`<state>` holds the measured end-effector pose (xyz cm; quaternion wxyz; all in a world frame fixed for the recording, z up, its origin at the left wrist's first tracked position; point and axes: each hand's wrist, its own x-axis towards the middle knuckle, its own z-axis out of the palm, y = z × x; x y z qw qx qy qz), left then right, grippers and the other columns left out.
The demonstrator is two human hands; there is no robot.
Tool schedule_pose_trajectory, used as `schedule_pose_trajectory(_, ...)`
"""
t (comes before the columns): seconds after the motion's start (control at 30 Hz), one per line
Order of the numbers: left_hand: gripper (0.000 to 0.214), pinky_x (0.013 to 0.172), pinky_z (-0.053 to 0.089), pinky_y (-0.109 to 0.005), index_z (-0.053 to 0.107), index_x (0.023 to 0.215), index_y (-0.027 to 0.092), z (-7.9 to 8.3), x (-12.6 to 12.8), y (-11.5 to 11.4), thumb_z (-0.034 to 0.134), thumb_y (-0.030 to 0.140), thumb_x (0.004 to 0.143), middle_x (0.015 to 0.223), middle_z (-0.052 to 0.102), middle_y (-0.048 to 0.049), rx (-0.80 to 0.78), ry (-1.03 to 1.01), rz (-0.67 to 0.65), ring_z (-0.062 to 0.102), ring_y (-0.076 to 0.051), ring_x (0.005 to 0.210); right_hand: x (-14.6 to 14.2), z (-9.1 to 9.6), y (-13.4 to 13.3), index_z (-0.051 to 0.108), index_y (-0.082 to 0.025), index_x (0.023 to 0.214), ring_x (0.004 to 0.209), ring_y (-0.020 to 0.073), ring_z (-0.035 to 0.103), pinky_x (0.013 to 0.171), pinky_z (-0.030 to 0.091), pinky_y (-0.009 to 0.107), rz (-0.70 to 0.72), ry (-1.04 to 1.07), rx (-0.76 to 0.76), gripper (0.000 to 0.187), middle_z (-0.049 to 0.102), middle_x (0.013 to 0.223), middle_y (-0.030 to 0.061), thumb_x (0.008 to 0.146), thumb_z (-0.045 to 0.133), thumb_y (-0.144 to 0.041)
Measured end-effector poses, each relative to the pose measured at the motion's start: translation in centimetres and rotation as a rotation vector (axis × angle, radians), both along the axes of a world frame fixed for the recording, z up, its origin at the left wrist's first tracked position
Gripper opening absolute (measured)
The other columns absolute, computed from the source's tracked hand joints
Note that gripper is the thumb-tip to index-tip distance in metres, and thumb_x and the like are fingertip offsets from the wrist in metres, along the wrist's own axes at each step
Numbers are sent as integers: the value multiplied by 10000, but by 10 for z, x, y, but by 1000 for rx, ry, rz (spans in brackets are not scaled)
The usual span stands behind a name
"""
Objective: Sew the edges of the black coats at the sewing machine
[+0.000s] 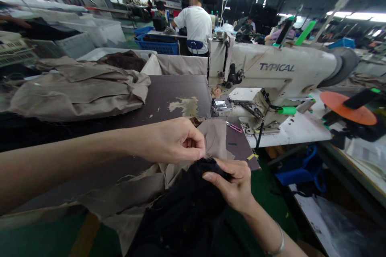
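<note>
A piece of black fabric (181,209) hangs over the front of the table and down toward my lap. At its upper edge my right hand (237,180) grips it, thumb on top and fingers behind. My left hand (183,142) is closed in a pinch on the same edge, right beside the right thumb; its fingertips hide the exact spot held. Beige fabric (215,136) with frayed edges lies behind and under both hands and trails off to the left. Pink-handled thread snips (235,127) rest on the table, just beyond the right hand.
A sewing machine (271,68) stands at the right, beyond my hands. Crumpled beige cloth (81,88) is heaped on the brown tabletop (169,88) at left. An orange disc (346,106) sits far right. Co-workers sit farther back, one in a white shirt (196,24) near blue crates (158,46).
</note>
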<state>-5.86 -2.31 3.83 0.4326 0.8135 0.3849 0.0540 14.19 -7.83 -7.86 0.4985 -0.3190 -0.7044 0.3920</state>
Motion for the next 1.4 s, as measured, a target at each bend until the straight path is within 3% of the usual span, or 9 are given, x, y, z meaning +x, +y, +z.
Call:
schedule_pose_trajectory(0.3,229,597,384,-214,683,824,121,-10,-1,-3,552,300,878,724,646,-19,-91,11,47,540,-126,676,1,-3,3,741,-88,782,552,58,495,558,368,184,38,26,14,110,543,613,-1,818,725,-190)
schedule_pose_trajectory(0.57,220,703,426,-226,680,858,153,-19,-7,-11,557,322,926,812,657,-5,77,-108,66,568,-127,772,1,1,3,695,-84,713,534,36,406,527,337,166,45,50,-3,192,467,585,-18,833,713,-233)
schedule_pose_trajectory(0.73,246,829,462,-237,648,1074,178,-38,-10,-20,657,328,879,990,651,-15,98,-252,26,575,-138,900,2,2,3,740,-96,783,545,48,453,528,373,161,26,49,-28,215,515,602,-13,841,713,-302)
schedule_pose_trajectory(0.9,347,838,498,-263,600,1152,160,-60,-6,-26,682,350,873,1031,638,-43,22,-354,175,604,-152,928,3,0,4,758,-106,771,533,58,450,544,399,176,29,54,-63,242,551,600,-4,833,724,-337)
schedule_pose_trajectory(1.07,284,793,490,-266,653,1036,138,-65,-5,-28,675,376,882,930,651,-44,-8,-352,196,603,-156,870,3,0,4,754,-103,745,512,54,411,523,374,179,14,56,-81,262,535,581,-3,821,734,-352)
schedule_pose_trajectory(1.27,212,709,453,-226,658,882,143,-62,-1,-33,658,355,892,802,608,-6,120,-346,265,557,-123,758,2,1,4,684,-87,645,513,31,315,496,298,165,15,80,-103,270,415,545,-23,816,733,-290)
schedule_pose_trajectory(1.4,185,693,439,-221,645,828,146,-59,3,-36,642,318,896,750,590,7,203,-324,290,539,-115,721,2,2,4,701,-87,664,516,28,291,504,309,162,21,95,-113,268,416,549,-25,811,740,-307)
